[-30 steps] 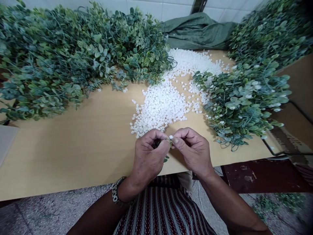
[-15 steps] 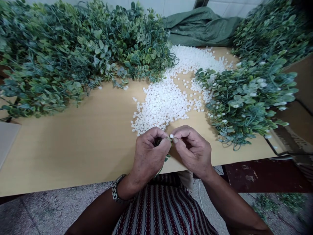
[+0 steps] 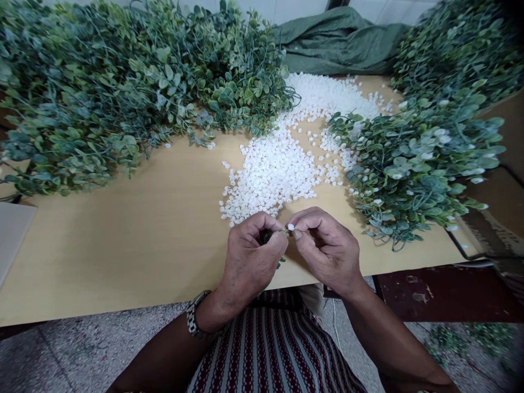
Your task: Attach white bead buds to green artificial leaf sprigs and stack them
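Observation:
My left hand (image 3: 254,250) is closed in a pinch on an artificial leaf stem, mostly hidden in the fingers; a few green leaves (image 3: 280,262) hang below it. My right hand (image 3: 327,248), thumb and forefinger together, pinches a small white plastic flower (image 3: 291,227) beside the left fingertips. The two hands nearly meet over the table's front edge. Just beyond them spreads a heap of small white flowers (image 3: 274,169). To the right of the heap lies a bunch of artificial greenery (image 3: 413,164) with white flowers on some tips.
A large pile of artificial greenery (image 3: 135,82) covers the table's back left. A green cloth sack (image 3: 339,43) lies along the wall. More greenery (image 3: 462,54) and a cardboard box (image 3: 499,202) stand at the right. A pale board (image 3: 14,234) rests at the left edge.
My right hand has shifted slightly to the right, with the white flower still at its fingertips. The left hand has barely moved and keeps its pinch.

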{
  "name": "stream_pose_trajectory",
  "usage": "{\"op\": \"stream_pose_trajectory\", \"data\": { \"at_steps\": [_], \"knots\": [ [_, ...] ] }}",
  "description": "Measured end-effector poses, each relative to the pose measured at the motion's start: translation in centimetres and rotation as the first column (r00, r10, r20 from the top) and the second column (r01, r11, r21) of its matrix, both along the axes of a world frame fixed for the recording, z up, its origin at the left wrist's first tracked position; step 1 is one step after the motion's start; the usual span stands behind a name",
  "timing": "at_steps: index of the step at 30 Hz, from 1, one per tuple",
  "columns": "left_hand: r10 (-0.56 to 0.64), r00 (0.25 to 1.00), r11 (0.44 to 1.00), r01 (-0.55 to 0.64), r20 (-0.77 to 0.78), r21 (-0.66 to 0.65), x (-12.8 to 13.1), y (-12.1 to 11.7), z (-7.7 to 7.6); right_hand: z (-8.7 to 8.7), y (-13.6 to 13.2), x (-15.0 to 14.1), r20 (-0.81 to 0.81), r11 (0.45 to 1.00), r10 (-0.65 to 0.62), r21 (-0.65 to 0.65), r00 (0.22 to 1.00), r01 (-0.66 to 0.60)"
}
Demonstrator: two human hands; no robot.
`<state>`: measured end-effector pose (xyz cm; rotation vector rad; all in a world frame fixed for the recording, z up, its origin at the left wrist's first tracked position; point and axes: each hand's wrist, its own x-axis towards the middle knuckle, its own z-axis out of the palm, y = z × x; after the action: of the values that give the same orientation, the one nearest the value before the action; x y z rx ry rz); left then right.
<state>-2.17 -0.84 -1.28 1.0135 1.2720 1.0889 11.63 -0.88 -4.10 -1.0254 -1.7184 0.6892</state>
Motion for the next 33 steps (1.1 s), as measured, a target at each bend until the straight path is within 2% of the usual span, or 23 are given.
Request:
{"op": "stream_pose_trajectory", "data": {
  "at_steps": [18, 22, 26, 29, 33],
  "knots": [
    [-0.013, 0.993, 0.998, 0.021, -0.119, 0.066, 0.2, 0.1, -0.2, -0.2, 0.0, 0.2, 0.019, 0.999, 0.032, -0.018, 0.999, -0.031],
    [0.018, 1.000, 0.999, -0.017, -0.017, 0.032, -0.2, 0.1, -0.3, -0.2, 0.3, 0.6, -0.046, 0.999, -0.005, -0.042, 0.999, 0.003],
    [0.076, 0.984, 0.997, -0.077, 0.158, 0.002, -1.1, 0.0, -0.1, 0.1, 0.5, 1.3, -0.083, 0.994, -0.058, -0.102, 0.995, 0.050],
    [0.082, 0.943, 0.996, -0.087, 0.323, 0.001, -1.7, 0.0, 0.0, 0.4, 0.3, 1.5, -0.129, 0.993, -0.014, -0.116, 0.992, -0.001],
    [-0.002, 0.889, 0.999, -0.019, 0.458, 0.042, -2.2, 0.1, 0.0, 1.1, 0.0, 1.1, -0.173, 0.993, 0.065, -0.088, 0.983, -0.081]
  ]
}}
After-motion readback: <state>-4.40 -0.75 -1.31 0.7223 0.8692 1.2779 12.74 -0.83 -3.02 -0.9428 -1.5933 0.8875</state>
